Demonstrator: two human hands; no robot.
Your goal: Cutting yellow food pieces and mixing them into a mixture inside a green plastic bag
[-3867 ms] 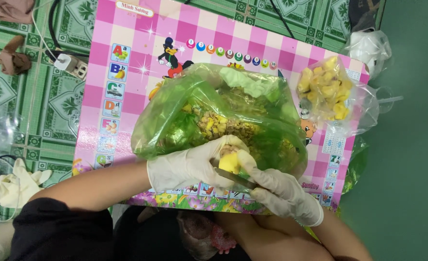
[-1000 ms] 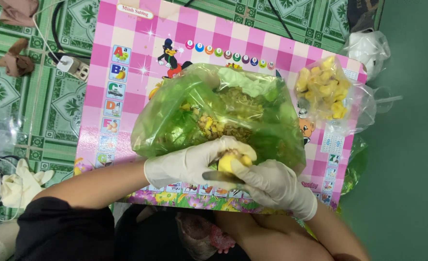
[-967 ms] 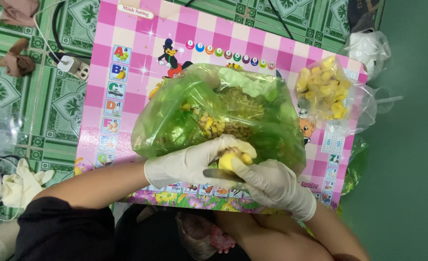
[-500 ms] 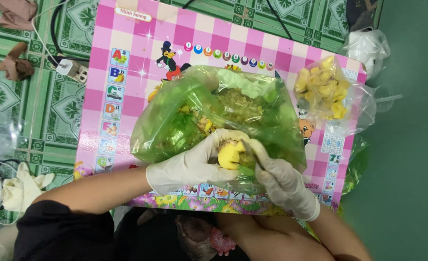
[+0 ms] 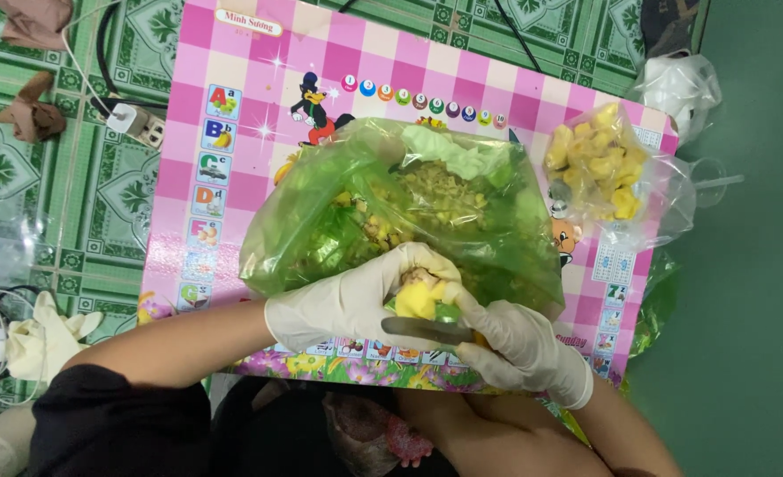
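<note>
Yellow fruit [image 5: 419, 299] is clenched in the left hand [image 5: 356, 305] above the green bag [image 5: 409, 212], steadying it for the knife [image 5: 427, 329] gripped by the right hand [image 5: 519, 349].

Mat [image 5: 232, 88]: on floor.
Big bag [image 5: 338, 221]: on mat, centre.
Small bag [image 5: 599, 168]: right of big bag.
Hands, left [image 5: 347, 300] and right [image 5: 519, 344]: before big bag.
Charger [image 5: 135, 124]: left of mat.

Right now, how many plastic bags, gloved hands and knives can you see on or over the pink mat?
Plastic bags: 2, the green bag and the clear bag of yellow pieces
Gloved hands: 2, left hand, right hand
Knives: 1, the knife
Total: 5
</note>
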